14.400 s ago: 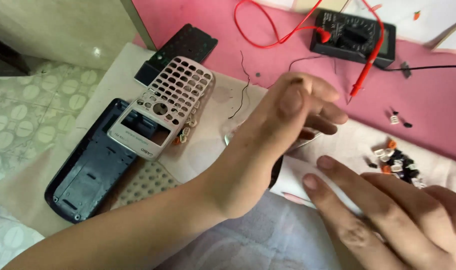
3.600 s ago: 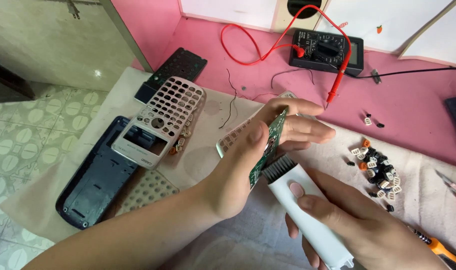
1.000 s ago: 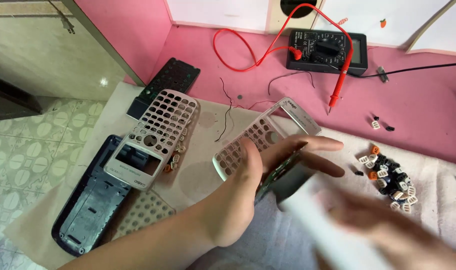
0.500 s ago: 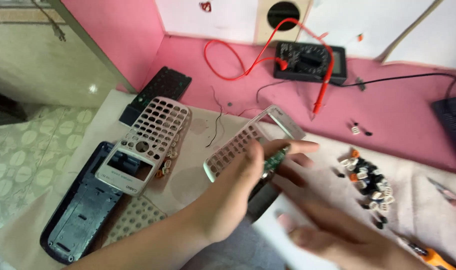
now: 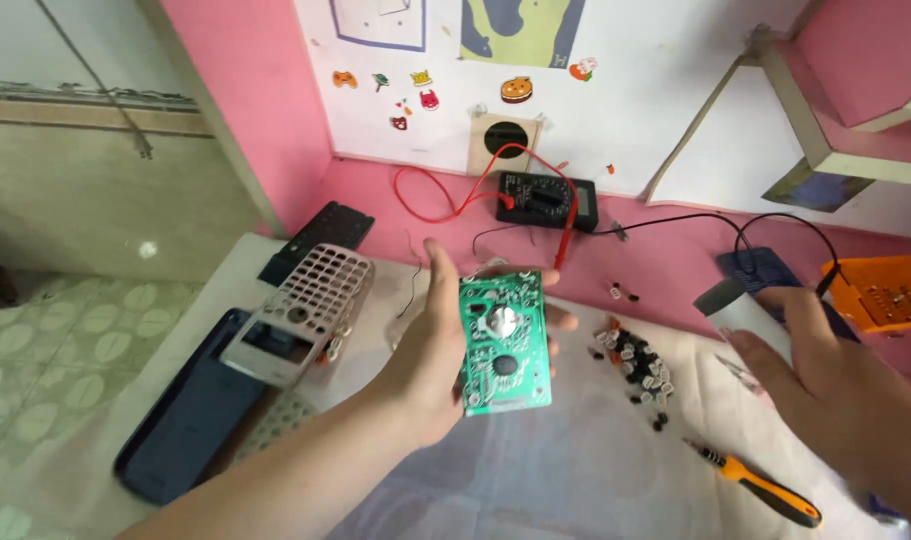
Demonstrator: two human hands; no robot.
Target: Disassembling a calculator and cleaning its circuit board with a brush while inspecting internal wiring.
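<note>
My left hand holds a green circuit board upright above the white cloth, its flat face turned toward me. My right hand is off to the right, wrapped around a white brush with a dark tip. A silver calculator front cover with empty key holes lies left of the board. A dark blue back shell lies beside it. A pile of small loose key caps sits between my hands.
A black multimeter with red and black leads rests at the back on the pink desk. An orange-handled screwdriver lies at the lower right. An orange parts tray and a dark panel are also about.
My left hand has lifted the board and turned its flat face up toward me. My right hand has pulled the brush away to the right. The camera has tilted up, showing the wall.
</note>
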